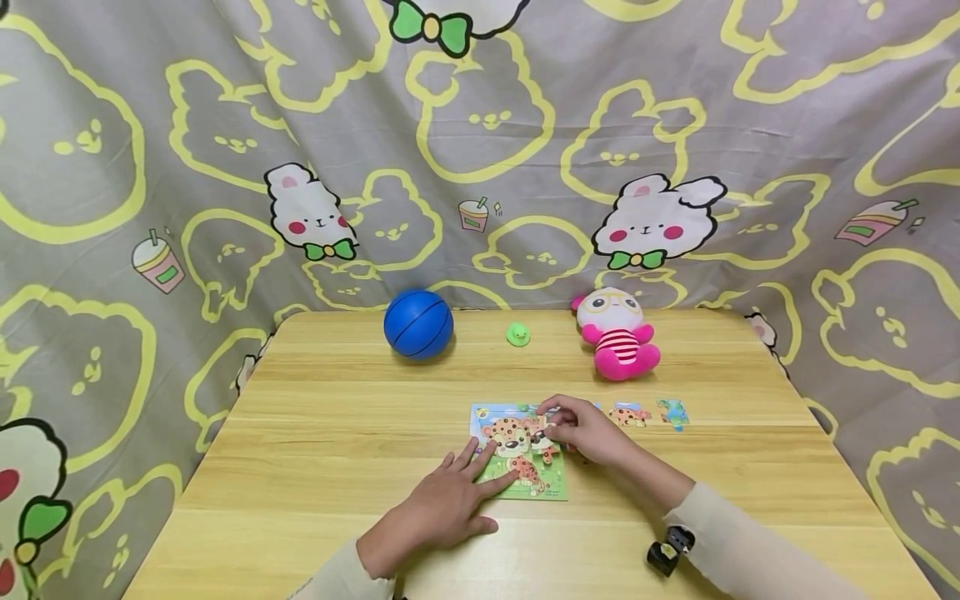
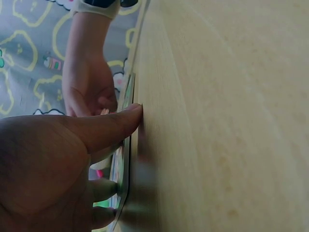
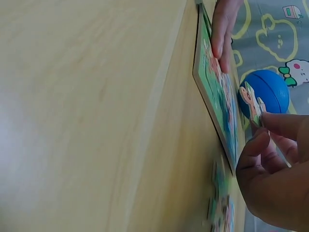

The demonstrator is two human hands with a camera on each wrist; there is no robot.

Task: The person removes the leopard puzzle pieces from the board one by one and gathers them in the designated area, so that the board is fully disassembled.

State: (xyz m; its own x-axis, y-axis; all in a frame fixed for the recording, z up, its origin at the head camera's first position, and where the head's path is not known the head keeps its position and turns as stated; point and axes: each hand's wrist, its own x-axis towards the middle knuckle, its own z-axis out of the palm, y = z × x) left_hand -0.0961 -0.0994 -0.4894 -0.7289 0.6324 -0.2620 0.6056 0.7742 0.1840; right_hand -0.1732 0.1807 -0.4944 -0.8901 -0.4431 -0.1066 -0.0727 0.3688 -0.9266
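A flat jigsaw puzzle board [image 1: 555,492] with a spotted cartoon leopard lies on the table. My left hand [image 1: 442,502] rests on its left side with fingers spread and fairly straight; in the left wrist view the thumb [image 2: 113,126] lies along the board's near edge. Between thumb and fingers, my right hand [image 1: 592,432] pinches a puzzle piece [image 3: 251,104], held tilted over the board's right part. In the right wrist view this piece stands off the board's surface. Part of the picture is hidden under the hands.
To the right of the board lie loose puzzle pieces, among them a spotted one [image 1: 628,414] and a blue-green one [image 1: 673,412]. Along the back stand a blue ball [image 1: 418,325], a small green toy [image 1: 517,334] and a pink panda plush [image 1: 618,337]. A patterned curtain [image 1: 495,267] hangs behind the table.
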